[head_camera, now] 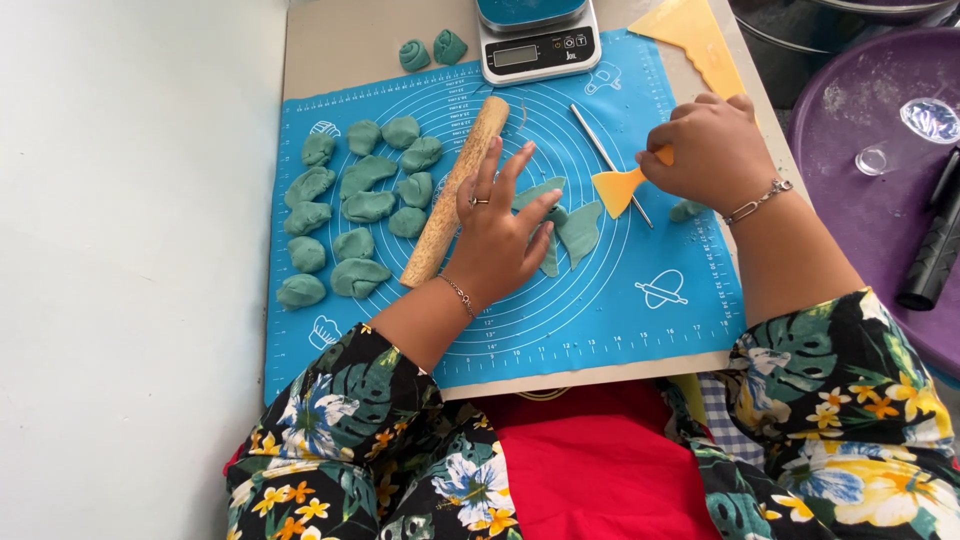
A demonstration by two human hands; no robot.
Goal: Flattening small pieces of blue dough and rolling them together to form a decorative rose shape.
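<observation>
Closest to you are your floral sleeves [330, 420] and the red cloth [590, 470] over your lap, at the near edge of the board [300, 60] that carries the blue silicone baking mat [640, 300]. Your left hand [495, 235] lies flat with fingers spread, pressing down on the flattened piece of green dough [578, 232] near the middle of the mat; it grips nothing. Just beside its thumb side the wooden rolling pin [455, 190] lies at a slant. Your right hand [710, 150] is closed around the handle of a small orange scraper [618, 188], whose blade touches the mat just right of the flattened dough. A thin metal rod [610, 165] lies on the mat under the scraper. A small bit of dough [688, 210] sits below your right wrist.

To the left of the pin, a cluster of green dough balls [360, 210] fills that side of the mat. At the far edge stand a digital kitchen scale [535, 45], two rolled dough pieces [432, 50] and a yellow plastic triangle [695, 40]. A purple tray [870, 200] sits to your right.
</observation>
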